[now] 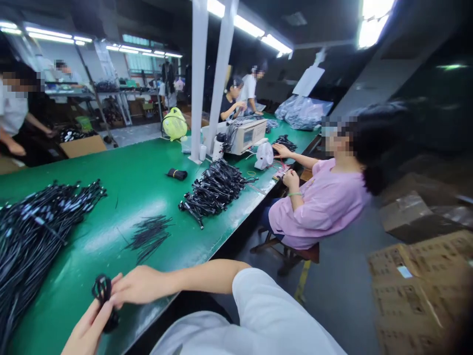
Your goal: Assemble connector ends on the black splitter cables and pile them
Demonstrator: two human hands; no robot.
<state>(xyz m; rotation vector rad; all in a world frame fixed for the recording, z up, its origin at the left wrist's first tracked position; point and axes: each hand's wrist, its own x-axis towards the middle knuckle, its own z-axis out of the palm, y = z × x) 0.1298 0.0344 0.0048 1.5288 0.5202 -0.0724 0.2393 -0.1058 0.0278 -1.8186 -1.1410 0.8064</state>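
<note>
A black cable (pixel 102 287), coiled into a small bundle, is held between my two hands at the near edge of the green table. My left hand (pixel 87 323) has its fingers closed on the bundle from below. From the right, my right hand (pixel 138 286) pinches the middle of the same coil. Whether a tie is between my fingers is hidden. Just beyond my hands lies a loose spread of thin black twist ties (pixel 150 237). To the left is a large heap of long black cables (pixel 40 227) with pale plugs.
Farther along the green table (pixel 121 172) lie a pile of bundled cables (pixel 218 187), a small black bundle (pixel 177 174), a white fan (pixel 264 156) and a boxy instrument (pixel 247 135). A co-worker in pink (pixel 321 202) sits at right. Cardboard boxes (pixel 410 291) stand behind.
</note>
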